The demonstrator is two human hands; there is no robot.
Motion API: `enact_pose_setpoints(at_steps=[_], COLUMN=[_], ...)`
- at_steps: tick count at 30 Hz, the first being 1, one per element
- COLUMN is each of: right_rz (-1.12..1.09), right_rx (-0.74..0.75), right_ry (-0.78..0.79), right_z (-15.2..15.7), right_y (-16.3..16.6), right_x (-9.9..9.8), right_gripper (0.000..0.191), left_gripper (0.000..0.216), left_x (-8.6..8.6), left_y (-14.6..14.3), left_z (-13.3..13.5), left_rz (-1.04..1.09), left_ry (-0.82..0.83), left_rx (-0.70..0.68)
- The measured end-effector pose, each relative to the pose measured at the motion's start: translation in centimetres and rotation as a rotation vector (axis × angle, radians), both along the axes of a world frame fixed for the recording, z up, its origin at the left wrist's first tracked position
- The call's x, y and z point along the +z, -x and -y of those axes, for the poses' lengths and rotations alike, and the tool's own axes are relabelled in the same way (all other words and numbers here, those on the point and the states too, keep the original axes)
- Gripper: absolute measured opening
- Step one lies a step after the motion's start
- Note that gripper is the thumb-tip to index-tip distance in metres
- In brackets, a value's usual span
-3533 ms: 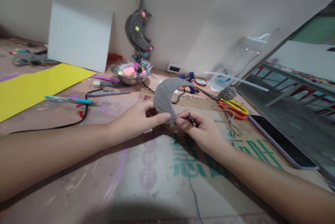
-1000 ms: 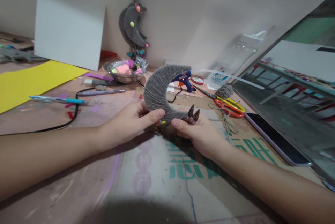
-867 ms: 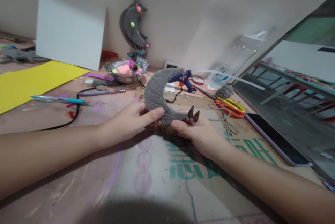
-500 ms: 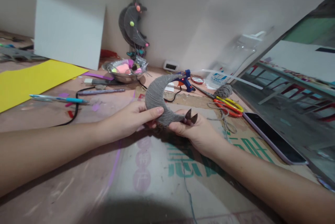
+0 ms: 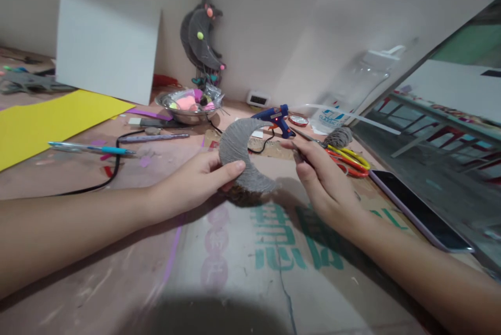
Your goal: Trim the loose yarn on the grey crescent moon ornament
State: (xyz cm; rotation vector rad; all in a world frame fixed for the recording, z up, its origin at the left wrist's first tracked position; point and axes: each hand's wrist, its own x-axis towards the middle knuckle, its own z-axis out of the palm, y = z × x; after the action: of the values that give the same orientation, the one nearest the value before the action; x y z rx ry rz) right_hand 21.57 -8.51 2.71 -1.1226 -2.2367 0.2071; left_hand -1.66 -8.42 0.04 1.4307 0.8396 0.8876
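Observation:
My left hand (image 5: 195,181) pinches the lower part of a crescent moon wrapped in grey yarn (image 5: 237,150), thumb on its front, and holds it upright just above a printed cardboard mat (image 5: 250,267). My right hand (image 5: 321,173) is off the crescent, a little to its right, with its fingers curled. A dark tip of a small cutter (image 5: 296,156) shows under its forefinger. That hand is close to the orange and yellow scissors (image 5: 350,160) and the grey yarn ball (image 5: 338,138).
A blue glue gun (image 5: 274,115) lies behind the crescent, with a metal bowl of coloured pompoms (image 5: 188,110) to its left. Finished moons (image 5: 201,40) lean on the wall. A phone (image 5: 418,210) lies at right. A yellow sheet (image 5: 47,121), pen (image 5: 92,148) and black cable (image 5: 113,168) are at left.
My right hand has let go of the crescent's lower tip and moved right and away, toward the scissors. My left hand still holds the crescent, now tilted lower.

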Motion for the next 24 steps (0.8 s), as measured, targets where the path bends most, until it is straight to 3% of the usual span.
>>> enact_pose_setpoints(at_steps=[3, 10, 16, 24], right_rz=[0.141, 0.191, 0.196, 0.214], right_rx=[0.06, 0.235, 0.211, 0.195], right_ry=[-0.057, -0.054, -0.145, -0.116], right_z=[1.2, 2.1, 2.1, 2.4], right_y=[-0.5, -0.6, -0.3, 0.1], right_x=[-0.4, -1.5, -1.4, -1.3], right_gripper=[0.036, 0.029, 0.035, 0.03], left_gripper=[0.031, 0.033, 0.035, 0.034], left_x=[0.3, 0.7, 0.7, 1.0], left_y=[0.0, 0.0, 0.2, 0.2], left_z=[0.0, 0.0, 0.3, 0.3], left_rz=[-0.061, -0.257, -0.34, -0.33], left_ry=[-0.066, -0.178, -0.201, -0.262], left_rx=[-0.028, -0.009, -0.019, -0.033])
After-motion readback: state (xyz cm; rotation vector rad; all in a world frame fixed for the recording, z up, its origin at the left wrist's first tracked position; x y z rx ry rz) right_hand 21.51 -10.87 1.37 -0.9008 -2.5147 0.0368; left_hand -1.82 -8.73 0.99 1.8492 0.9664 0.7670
